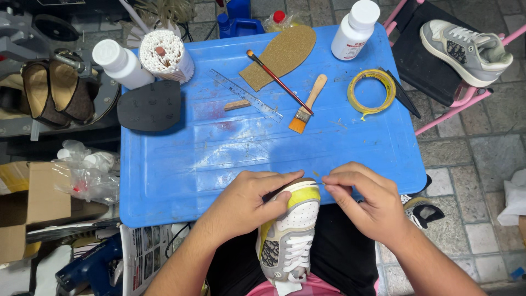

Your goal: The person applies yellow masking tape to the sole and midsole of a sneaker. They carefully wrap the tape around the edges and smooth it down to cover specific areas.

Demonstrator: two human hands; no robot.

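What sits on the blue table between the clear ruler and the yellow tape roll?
In the head view, the flat wooden-handled brush lies between the ruler and the tape roll, with the thin red-handled brush crossing it.

a white plastic bottle with a white cap and a red-and-white label (350, 26) stands at the far right of the blue table. a second white capped bottle (121, 63) lies tilted at the far left, just beside a round white paper-wrapped bundle of thin sticks (166, 55). beyond the table's far edge stands a blue plastic jug (239, 21). off the left side sit a brown cardboard box (30, 205) and clear crumpled plastic bags (87, 174). near left, a printed newspaper sheet (145, 255) hangs.
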